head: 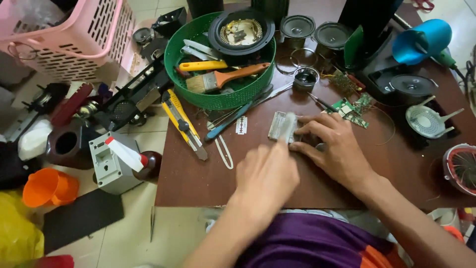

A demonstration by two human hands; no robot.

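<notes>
I see my right hand (pixel 333 149) flat on the brown desk (pixel 198 178), fingers pressing down on a small grey finned metal block (pixel 278 126) near desk centre, holding it in place rather than gripping it. My left hand (pixel 267 176) is blurred just below the block, loosely curled around a pale, blurry brush-like thing (pixel 289 120) whose tip lies over the block; I can't tell exactly what it is.

Left of the block: a flat razor blade (pixel 241 125), a blue-handled tool (pixel 233 121), a bent wire loop (pixel 224 152), and a yellow utility knife (pixel 184 124) hanging over the desk's left edge. Behind them sits a round green plastic basket (pixel 218 99) holding a paintbrush with orange handle (pixel 228 78), a yellow-handled tool (pixel 203 65) and a black round speaker part (pixel 241 31).

Right of my right hand: small green circuit boards (pixel 353 109), a white round fan-like grille (pixel 427 120), a black speaker (pixel 411 85), a blue plastic cone (pixel 421 39). Two more speaker cones (pixel 313 29) sit at the desk's back.

On the floor to the left: a pink slotted laundry basket (pixel 74 34), a grey box-shaped casing (pixel 110 164), a white nozzle with red tip (pixel 126 154) on a dark brown bottle, an orange cup (pixel 49 187), a yellow bag (pixel 17 233). No readable labels in view.
</notes>
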